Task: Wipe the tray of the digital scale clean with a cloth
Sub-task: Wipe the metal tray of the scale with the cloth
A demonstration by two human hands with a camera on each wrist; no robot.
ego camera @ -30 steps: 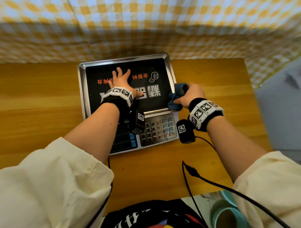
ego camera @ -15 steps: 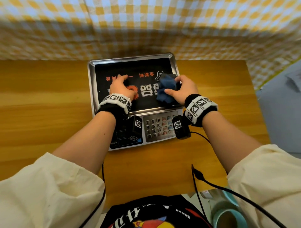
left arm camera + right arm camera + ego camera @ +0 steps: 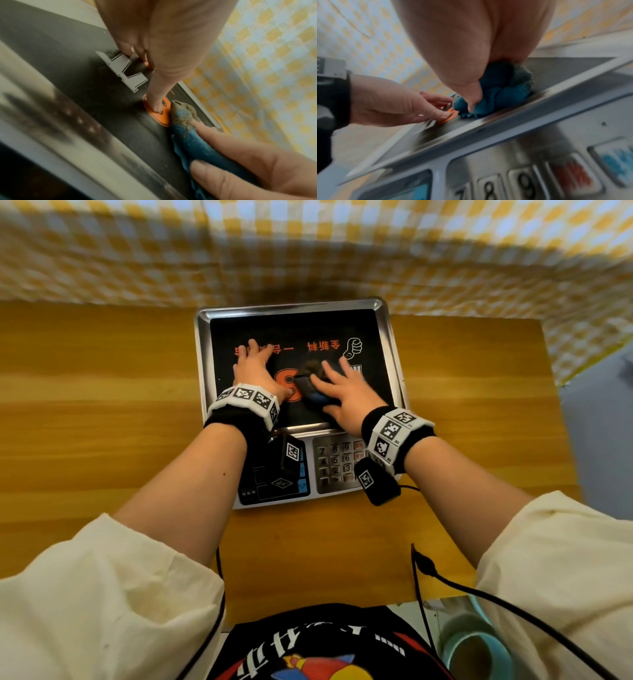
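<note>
The digital scale stands on the wooden table, its steel-rimmed tray (image 3: 291, 304) covered by a black printed sheet. My left hand (image 3: 255, 364) lies flat on the tray's left half, fingers straight and pressing down, thumb (image 3: 156, 102) on the orange mark. My right hand (image 3: 342, 392) sits on the bunched blue cloth (image 3: 310, 388) at the tray's middle, just right of the left hand. Its fingers spread over the top of the cloth (image 3: 501, 92) and its thumb digs into the side. In the left wrist view the cloth (image 3: 188, 138) has a grey, soiled tip.
The scale's keypad (image 3: 335, 463) and display panel lie under my wrists at the near side. A yellow checked curtain (image 3: 308, 251) hangs right behind the table (image 3: 102, 405). A black cable (image 3: 479, 594) runs off the front edge, and a teal cup (image 3: 472, 648) stands below at the right.
The right hand has carried the cloth from the tray's right rim leftwards to the middle of the tray, close to the left thumb. The left hand has stayed pressed on the tray.
</note>
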